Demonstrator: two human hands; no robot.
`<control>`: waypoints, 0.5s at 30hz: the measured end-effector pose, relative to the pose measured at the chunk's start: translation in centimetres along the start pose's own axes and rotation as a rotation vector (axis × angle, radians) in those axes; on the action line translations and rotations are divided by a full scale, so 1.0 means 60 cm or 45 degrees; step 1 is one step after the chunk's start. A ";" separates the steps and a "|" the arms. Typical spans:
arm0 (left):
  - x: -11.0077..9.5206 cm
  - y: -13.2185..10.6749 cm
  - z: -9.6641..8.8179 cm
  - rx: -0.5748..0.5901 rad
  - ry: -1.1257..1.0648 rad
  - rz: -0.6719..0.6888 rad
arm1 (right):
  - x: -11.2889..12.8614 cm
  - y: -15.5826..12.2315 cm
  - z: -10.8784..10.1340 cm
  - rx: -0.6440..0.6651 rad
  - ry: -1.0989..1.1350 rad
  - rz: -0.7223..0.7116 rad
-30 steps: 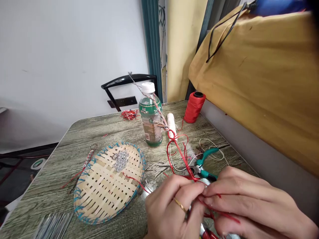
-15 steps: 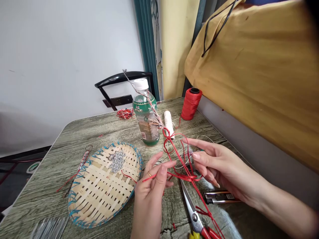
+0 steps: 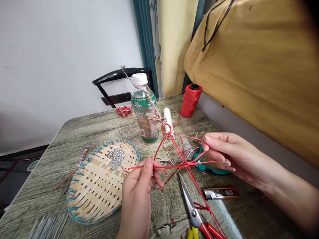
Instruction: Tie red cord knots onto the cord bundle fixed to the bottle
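Observation:
Between thumb and fingers, my left hand (image 3: 141,186) pinches a strand of red cord (image 3: 171,166). My right hand (image 3: 224,152) is closed on other strands of the cord, drawn out to the right. The strands cross over long red cords running down toward the scissors. Above the crossing, a small red cord ring (image 3: 166,128) hangs from a twisted multicolour string (image 3: 152,101) looped round the neck of a plastic bottle (image 3: 147,119) with a white cap. Under the cords lie scissors (image 3: 193,207) with red and yellow handles.
On the left stands a woven bamboo tray (image 3: 97,186) bearing silver beads (image 3: 116,158). Behind are a white thread spool (image 3: 168,119) and a red thread spool (image 3: 191,101). Teal-handled pliers (image 3: 211,168) and a lighter (image 3: 220,192) lie near my right hand. Thin metal wires (image 3: 48,227) lie front left.
My hands have moved apart, left hand leftward and right hand rightward. The loose red loops have been pulled into straighter, tauter strands crossing the long cords.

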State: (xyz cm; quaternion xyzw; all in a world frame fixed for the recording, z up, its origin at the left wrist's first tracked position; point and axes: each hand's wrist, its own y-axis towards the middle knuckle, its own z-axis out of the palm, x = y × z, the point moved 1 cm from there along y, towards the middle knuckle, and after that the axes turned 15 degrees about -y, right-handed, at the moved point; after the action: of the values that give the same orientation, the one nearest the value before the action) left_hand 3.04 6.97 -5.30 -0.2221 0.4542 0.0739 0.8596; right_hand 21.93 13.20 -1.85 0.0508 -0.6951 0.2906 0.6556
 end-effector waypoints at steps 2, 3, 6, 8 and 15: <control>-0.002 -0.001 0.000 -0.003 -0.011 0.049 | 0.001 0.000 -0.001 -0.017 -0.021 0.004; -0.002 -0.001 0.000 -0.001 -0.006 0.074 | 0.001 0.000 -0.001 -0.023 -0.028 0.006; -0.001 -0.001 -0.004 0.028 0.053 0.107 | 0.001 0.001 0.000 -0.047 -0.036 0.010; 0.000 -0.002 -0.007 0.075 0.109 0.138 | 0.002 0.000 0.001 -0.069 -0.048 0.004; -0.013 -0.020 -0.006 0.127 0.593 0.629 | 0.004 -0.033 0.013 -0.298 -0.157 -0.179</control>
State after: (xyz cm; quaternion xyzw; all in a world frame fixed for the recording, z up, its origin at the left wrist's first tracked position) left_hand 2.74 5.83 -4.47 -0.0739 0.6815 0.2048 0.6986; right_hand 22.12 11.25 -0.93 0.0402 -0.7579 0.1574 0.6319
